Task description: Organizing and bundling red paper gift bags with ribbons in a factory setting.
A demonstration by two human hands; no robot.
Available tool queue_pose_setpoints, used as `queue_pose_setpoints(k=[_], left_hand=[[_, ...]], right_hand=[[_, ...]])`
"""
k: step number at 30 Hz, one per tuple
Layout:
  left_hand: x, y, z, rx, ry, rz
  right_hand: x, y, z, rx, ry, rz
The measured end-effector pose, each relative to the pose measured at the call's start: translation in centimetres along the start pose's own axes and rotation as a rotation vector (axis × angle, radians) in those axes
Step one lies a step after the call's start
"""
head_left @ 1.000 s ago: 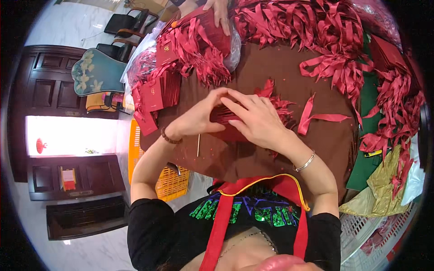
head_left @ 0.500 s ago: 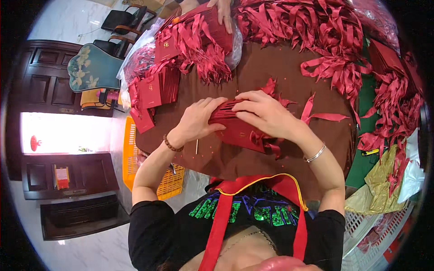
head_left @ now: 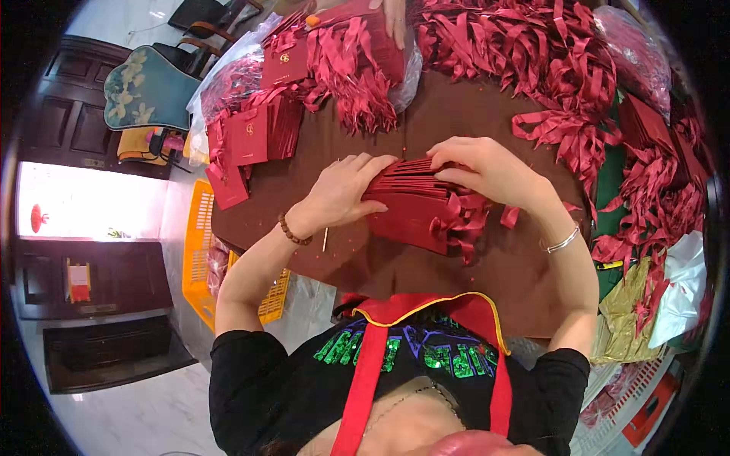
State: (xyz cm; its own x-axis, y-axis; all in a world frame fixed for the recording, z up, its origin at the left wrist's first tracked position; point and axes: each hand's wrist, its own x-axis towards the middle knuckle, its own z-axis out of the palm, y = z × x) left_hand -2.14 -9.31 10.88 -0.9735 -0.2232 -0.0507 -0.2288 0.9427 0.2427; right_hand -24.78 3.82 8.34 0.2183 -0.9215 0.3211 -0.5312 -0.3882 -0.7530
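A stack of flat red paper gift bags [head_left: 411, 220] with ribbons at its right end is between my hands above the brown table. My left hand [head_left: 340, 194] grips its left end, thumb on the near face and fingers over the top edges. My right hand [head_left: 487, 171] is curled over the top edges at the right, fingertips on them. Dark gaps show between the bags. Red ribbons [head_left: 465, 220] hang from the stack's right side.
Around the brown tablecloth [head_left: 456, 106] lie more red bags [head_left: 262, 133], a heap of ribbons [head_left: 525, 45] and gold wrapping [head_left: 627, 308]. Another person's hand [head_left: 394, 19] rests on a far pile. A yellow crate [head_left: 199, 258] stands at the left. A thin white stick [head_left: 325, 239] lies near my left wrist.
My right hand has shifted right along the top edges. The stack's top edges are more fanned out, and its ribbons show more fully. The whole view has shifted slightly.
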Motion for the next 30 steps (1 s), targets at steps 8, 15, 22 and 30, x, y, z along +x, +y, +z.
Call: queue_pose_setpoints(k=[8, 15, 22, 30], left_hand=[[0.0, -0.6, 0.4, -0.052, 0.000, -0.012], [0.1, -1.0, 1.1, -0.043, 0.112, 0.071], [0.0, -1.5, 1.5, -0.063, 0.124, 0.056], [-3.1, -3.1, 6.0, -1.145, 0.529, -0.081]], right_hand=[[-2.8, 0.3, 0.3, -0.115, 0.294, 0.128], [-9.8, 4.7, 0.4, -0.759, 0.423, 0.601], [-0.7, -0.7, 5.8, 0.111, 0.298, 0.183], [-2.0, 0.5, 7.5, 0.074, 0.345, 0.318]])
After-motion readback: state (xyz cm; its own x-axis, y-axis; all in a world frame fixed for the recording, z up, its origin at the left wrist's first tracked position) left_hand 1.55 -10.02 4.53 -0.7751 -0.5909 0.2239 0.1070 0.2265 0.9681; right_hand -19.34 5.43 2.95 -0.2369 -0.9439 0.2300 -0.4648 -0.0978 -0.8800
